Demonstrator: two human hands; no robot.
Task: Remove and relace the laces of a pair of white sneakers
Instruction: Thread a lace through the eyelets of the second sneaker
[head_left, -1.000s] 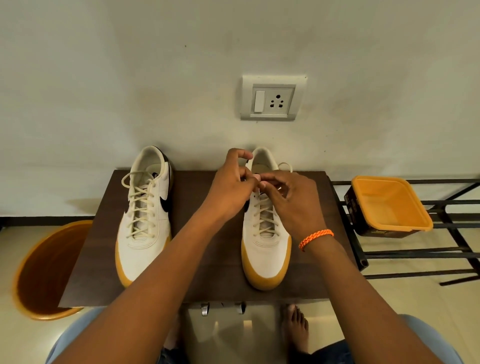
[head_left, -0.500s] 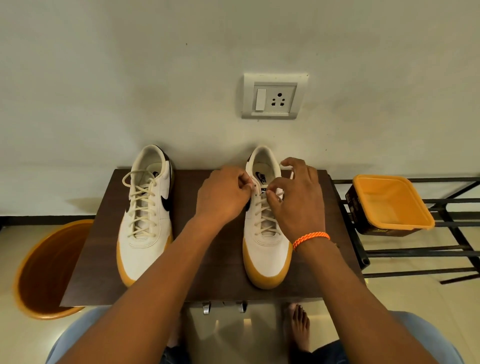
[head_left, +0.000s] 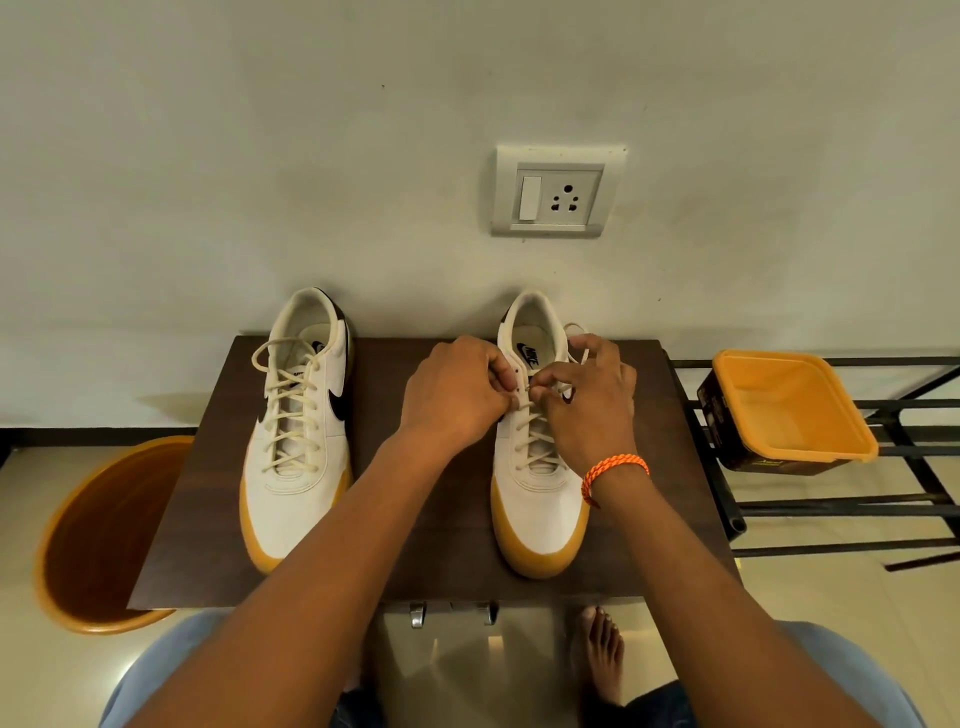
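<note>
Two white sneakers with yellow-brown soles stand side by side on one dark wooden table (head_left: 208, 519), toes toward us and heels toward the far wall. We count one on the left, the left sneaker (head_left: 298, 441), which is fully laced with its cream lace (head_left: 291, 415) crossing in rows and looping loose at the top. Nobody touches it. The right sneaker (head_left: 537, 499) sits under our two hands. Our left hand (head_left: 452, 395) has its fingers curled against the upper eyelets on the left side of this shoe, gripping its edge there. Our right hand (head_left: 592, 400) pinches the right sneaker's lace (head_left: 535, 447) near the top eyelets, with one loose end curving past the fingers on the far side. One orange braided bracelet (head_left: 615, 467) circles the right wrist. Beyond the table we see one wall socket (head_left: 558, 192), one orange bucket (head_left: 78, 545) on the floor to the left, and one orange tub (head_left: 789, 410) resting on one black metal rack (head_left: 857, 504) to the right. One bare foot (head_left: 602, 649) shows below the near table edge.
</note>
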